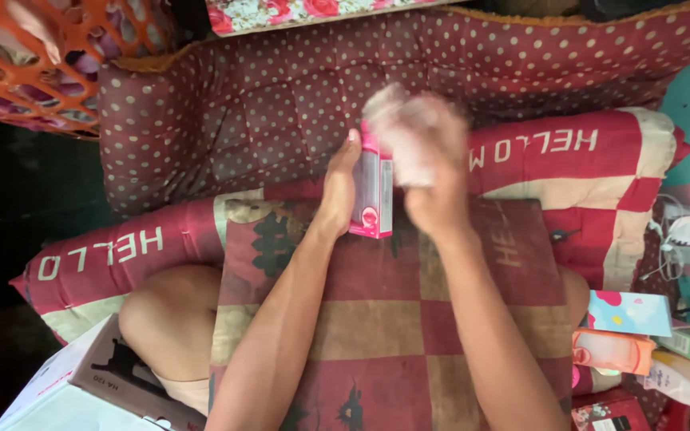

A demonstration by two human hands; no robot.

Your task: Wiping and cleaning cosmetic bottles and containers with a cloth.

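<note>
forearms filled the bottom of the view, both running up over a checked red and tan cushion (377,319) that sat across the person's lap. up at the top of that cushion was the pink box (372,187), a slim upright carton with a clear window in its front, standing on its short end. left hand (339,187) was flat against its left side, fingers straight and pressed along the edge, so more of a steadying hold than a real grip. right hand (429,164) was blurred from moving, bunched around something pale and crinkly at the box's top right, maybe wrapping or a tissue, couldn't tell which, and couldn't tell how tight it was closed either.

my guess on the risk: the box was tall and narrow on a soft cushion, held from one side only. any tug from the right could have tipped it away from the palm and off the lap. if that pale stuff was wrapping, a fast pull might have torn it badly or dented the carton.

around that: a red quilt with white letters (569,152), a dotted maroon mattress (281,88) behind, an orange basket (57,56) top left, a cardboard box (81,383) by the knee, and small bottles and cartons (640,343) at the right.
</note>
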